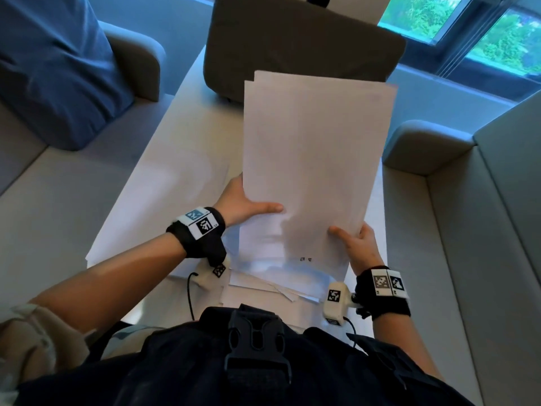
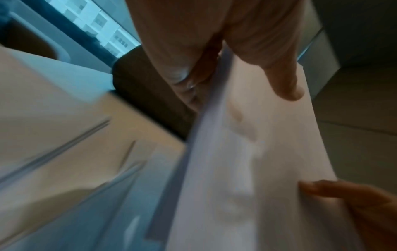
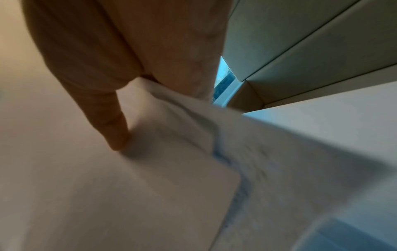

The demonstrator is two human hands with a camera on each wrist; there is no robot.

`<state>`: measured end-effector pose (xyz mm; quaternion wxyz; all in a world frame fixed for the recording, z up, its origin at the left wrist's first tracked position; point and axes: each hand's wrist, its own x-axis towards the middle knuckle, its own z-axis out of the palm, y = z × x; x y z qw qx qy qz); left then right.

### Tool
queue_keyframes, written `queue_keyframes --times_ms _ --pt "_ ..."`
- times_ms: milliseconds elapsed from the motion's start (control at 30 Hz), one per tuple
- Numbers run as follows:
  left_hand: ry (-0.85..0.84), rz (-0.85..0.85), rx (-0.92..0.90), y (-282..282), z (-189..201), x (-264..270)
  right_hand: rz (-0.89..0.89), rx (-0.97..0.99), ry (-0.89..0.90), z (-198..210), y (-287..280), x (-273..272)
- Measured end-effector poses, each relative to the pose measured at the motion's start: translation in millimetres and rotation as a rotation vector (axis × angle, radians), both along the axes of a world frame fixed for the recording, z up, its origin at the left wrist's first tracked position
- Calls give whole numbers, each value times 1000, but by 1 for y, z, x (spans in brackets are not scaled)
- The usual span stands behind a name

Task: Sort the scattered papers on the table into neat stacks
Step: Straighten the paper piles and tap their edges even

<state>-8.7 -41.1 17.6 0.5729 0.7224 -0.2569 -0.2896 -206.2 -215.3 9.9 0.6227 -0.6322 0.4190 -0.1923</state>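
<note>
**Item: sheaf of white paper sheets, held**

Thin white paper sheaf (image 1: 316, 159), raised between both hands above the pale bench (image 1: 164, 183). Left hand (image 1: 243, 205) and right hand (image 1: 358, 244) each pinch a near edge. Likely light, floppy, slippery; best gripped at opposite edges. Loose sheets (image 1: 263, 281) lie beneath the hands.

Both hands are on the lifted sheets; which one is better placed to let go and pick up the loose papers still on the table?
Probably left. The left hand holds the lifted sheets beside the loose papers spread on that side; the right hand can keep its grip.
</note>
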Motion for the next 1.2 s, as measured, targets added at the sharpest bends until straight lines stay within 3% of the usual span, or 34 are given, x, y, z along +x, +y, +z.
queue_keyframes --times_ms 200,300,400,600,767,1000,1067,1200 --pt "46 73 -280 -17 42 -5 -18 -53 -139 26 -7 8" --pt "-12 2 -372 -18 62 -2 22 -158 -214 46 -9 13" --pt "-100 -67 -364 -20 77 -8 59 -199 -269 63 -7 20" --pt "-160 106 -309 -21 95 -14 16 -188 -419 94 -1 25" --pt "-102 144 -285 -19 84 -9 65 -235 -363 87 -5 26" --pt "-19 143 -140 -22 34 -1 62 -142 -48 14 -10 29" --pt "-74 86 -14 -25 17 11 -3 -85 11 -3 -12 27" --pt "-200 -149 374 -22 -22 24 -246 -70 -54 -10 -21 16"
